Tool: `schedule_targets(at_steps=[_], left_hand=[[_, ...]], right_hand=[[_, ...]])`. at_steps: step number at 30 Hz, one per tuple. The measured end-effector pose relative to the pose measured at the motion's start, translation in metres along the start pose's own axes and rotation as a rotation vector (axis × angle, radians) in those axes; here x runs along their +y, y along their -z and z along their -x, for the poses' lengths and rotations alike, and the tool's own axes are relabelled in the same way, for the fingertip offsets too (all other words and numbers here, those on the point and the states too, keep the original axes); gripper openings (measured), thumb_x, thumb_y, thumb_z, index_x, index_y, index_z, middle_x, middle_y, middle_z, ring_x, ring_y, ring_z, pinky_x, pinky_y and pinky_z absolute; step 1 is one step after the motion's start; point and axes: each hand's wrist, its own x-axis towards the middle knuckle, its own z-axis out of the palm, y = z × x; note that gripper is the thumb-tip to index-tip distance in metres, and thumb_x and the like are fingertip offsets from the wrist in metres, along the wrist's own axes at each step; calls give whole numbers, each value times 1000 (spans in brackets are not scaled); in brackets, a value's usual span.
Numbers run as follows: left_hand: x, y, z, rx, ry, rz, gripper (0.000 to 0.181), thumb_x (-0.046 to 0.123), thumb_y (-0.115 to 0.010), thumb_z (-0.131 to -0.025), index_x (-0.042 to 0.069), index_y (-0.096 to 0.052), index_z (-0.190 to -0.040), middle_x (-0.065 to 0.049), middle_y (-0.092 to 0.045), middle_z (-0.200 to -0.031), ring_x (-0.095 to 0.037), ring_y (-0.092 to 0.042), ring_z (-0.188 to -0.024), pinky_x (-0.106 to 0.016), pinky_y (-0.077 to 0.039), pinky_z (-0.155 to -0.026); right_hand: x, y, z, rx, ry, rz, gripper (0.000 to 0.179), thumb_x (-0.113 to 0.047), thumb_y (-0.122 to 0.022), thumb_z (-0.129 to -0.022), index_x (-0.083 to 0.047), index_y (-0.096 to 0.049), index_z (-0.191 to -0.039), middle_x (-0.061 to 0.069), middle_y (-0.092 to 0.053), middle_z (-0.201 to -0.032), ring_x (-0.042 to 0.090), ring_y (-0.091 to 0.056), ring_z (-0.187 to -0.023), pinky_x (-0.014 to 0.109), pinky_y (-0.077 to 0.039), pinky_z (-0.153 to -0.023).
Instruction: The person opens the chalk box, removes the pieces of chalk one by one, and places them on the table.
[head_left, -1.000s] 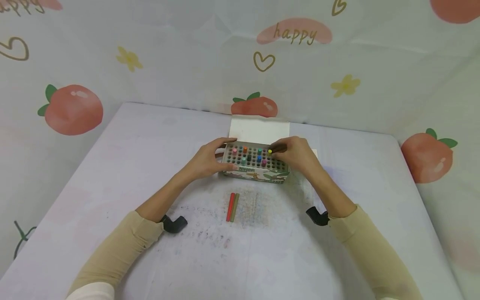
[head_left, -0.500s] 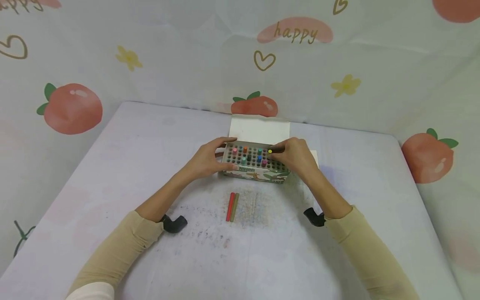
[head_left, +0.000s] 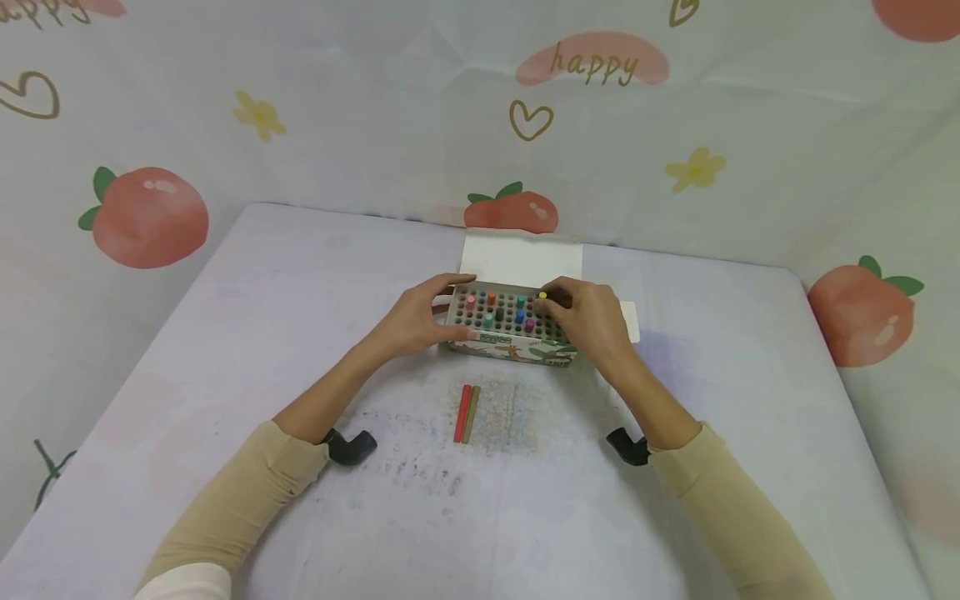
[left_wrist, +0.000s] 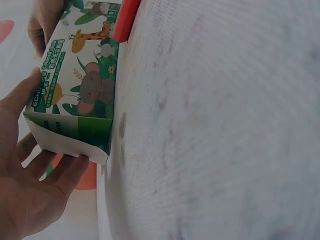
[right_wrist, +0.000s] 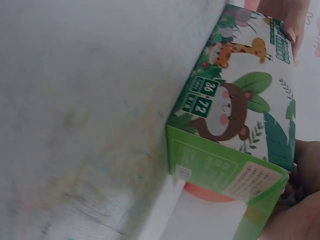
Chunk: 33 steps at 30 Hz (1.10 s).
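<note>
Partway through, I'd judge. My left hand [head_left: 408, 321] is wrapped round the left end of the open white-and-green cardboard box with printed animals [head_left: 510, 351], thumb at the front edge, fingers round the end and back. Box sits on the white, smudged counter [head_left: 525, 517], toward the far edge, white cardboard lid [head_left: 521, 257] folded back behind it.

My right hand [head_left: 597, 318] pinches a thin yellow crayon [head_left: 542, 295] between thumb and fingertips, upright over the back row of holes, right of centre. Can't tell if it's fully seated or going in or out; my fingers cover its lower part.

Standing in holes: pink crayon [head_left: 471, 301], orange crayon [head_left: 491, 297], teal crayon [head_left: 521, 300], pale mint crayon [head_left: 489, 319], near-black crayon [head_left: 499, 314], blue crayon [head_left: 520, 316], magenta crayon [head_left: 529, 325]. So seven in plus the one I'm holding; most visible holes are bare. Right-end holes partly hidden by my hand.

Outside the box: red crayon [head_left: 462, 412] and olive-brown crayon [head_left: 471, 414], lying side by side in front of it. If these get stored too, that's two left after the yellow one.
</note>
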Motion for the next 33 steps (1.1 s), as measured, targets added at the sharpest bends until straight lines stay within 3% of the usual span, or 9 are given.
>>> schedule_targets(at_steps=[12, 17, 23, 29, 33], left_hand=[[-2, 1, 0, 0, 3, -2, 81, 28, -85, -81, 21, -43, -150, -5, -40, -153, -29, -43, -136, -38, -44, -111], [-3, 1, 1, -4, 4, -1, 81, 28, -84, -82, 21, -43, -150, -5, -40, -153, -30, -42, -137, -38, -44, -112], [-4, 1, 1, -2, 18, 3, 82, 28, -85, -81, 23, -43, -150, -4, -39, -153, -30, -41, -137, -39, -44, -112], [-3, 1, 1, 0, 13, 8, 81, 28, -85, -81, 22, -44, -150, -4, -40, -153, -30, -41, -137, -39, -44, -112], [-3, 1, 0, 0, 19, 6, 81, 29, -85, -80, 22, -44, -149, -4, -40, -153, -29, -41, -137, -39, -44, -112]], right_hand=[[-1, -5, 5, 128, -7, -200, 23, -23, -75, -91, -8, -76, -108, 7, -75, -95, 20, -71, -84, 36, -60, -73], [2, -8, 7, 177, -13, -330, 23, -21, -74, -91, -8, -77, -110, 6, -75, -97, 15, -70, -85, 24, -58, -70], [5, -11, 9, 261, 46, -454, 20, -17, -73, -92, -8, -77, -110, 8, -74, -95, 17, -70, -82, 16, -57, -65], [3, -11, 8, 374, 111, -612, 20, -3, -69, -93, 3, -73, -111, 19, -69, -95, 30, -68, -80, 21, -60, -66], [1, -10, 8, 399, 133, -677, 19, 4, -67, -92, 10, -70, -110, 19, -68, -94, 31, -69, -80, 28, -62, -65]])
